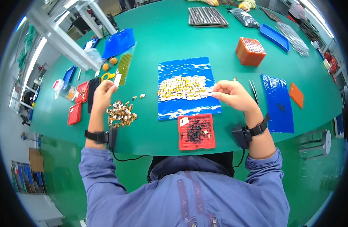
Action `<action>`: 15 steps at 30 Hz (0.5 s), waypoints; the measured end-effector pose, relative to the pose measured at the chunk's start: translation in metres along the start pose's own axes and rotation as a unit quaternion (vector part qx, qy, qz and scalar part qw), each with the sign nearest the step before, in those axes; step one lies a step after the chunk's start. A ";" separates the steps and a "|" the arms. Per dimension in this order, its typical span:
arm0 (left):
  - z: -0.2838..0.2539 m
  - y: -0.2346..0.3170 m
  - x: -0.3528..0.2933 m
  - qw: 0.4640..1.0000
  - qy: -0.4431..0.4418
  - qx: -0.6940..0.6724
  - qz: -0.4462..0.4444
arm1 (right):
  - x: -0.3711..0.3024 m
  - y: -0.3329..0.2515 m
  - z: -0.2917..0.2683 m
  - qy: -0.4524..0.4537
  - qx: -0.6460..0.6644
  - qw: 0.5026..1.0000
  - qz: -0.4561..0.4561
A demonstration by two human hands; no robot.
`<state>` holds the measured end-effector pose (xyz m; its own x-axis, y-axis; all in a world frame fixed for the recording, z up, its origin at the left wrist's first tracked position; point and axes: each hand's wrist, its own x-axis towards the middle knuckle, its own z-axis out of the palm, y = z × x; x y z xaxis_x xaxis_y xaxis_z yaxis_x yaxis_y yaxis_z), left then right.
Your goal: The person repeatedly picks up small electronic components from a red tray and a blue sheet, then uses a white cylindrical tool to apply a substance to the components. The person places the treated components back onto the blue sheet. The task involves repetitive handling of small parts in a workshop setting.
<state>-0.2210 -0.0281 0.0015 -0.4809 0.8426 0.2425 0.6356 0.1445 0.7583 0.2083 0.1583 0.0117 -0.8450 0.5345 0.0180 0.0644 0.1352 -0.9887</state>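
My left hand (103, 94) is raised at the left, fingers pinched on a small white rectangular piece (117, 79). Below it lies a loose heap of small brown-and-white pieces (121, 114). At the right edge of a blue sheet (170, 108), my right hand (234, 95) has its thumb and forefinger pressed together; what they hold, if anything, is too small to make out. Rows of small white-and-yellow pieces (183, 87) cover the sheet's middle. Closest to my body sits a red tray (179, 145) with many tiny black parts and a white tag.
Tweezers (254, 92), another blue sheet (276, 102) and an orange plate (296, 95) lie to the right. An orange block stack (250, 52) stands farther back. Yellow scissors (107, 76), a dark phone-like slab (93, 94) and red boxes (74, 114) are at left. Another person's hands (244, 5) show at the far edge.
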 end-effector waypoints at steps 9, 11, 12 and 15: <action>0.049 0.134 -0.035 0.971 -0.095 -0.200 0.090 | -0.003 -0.002 0.006 0.003 0.053 0.998 -0.040; 0.071 0.151 -0.044 0.955 -0.130 -0.255 0.079 | -0.002 -0.001 0.005 0.002 0.056 0.998 -0.022; 0.081 0.155 -0.048 0.948 -0.147 -0.274 0.063 | -0.001 -0.001 0.005 0.000 0.049 0.999 -0.016; 0.109 0.162 -0.056 0.928 -0.193 -0.316 0.025 | -0.001 -0.006 0.012 -0.014 0.068 0.997 -0.036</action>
<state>-0.0255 0.0048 0.0454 -0.1301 0.9809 0.1448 0.1107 -0.1308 0.9852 0.2027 0.1469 0.0159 -0.8592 0.5040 0.0877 -0.0683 0.0568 -0.9960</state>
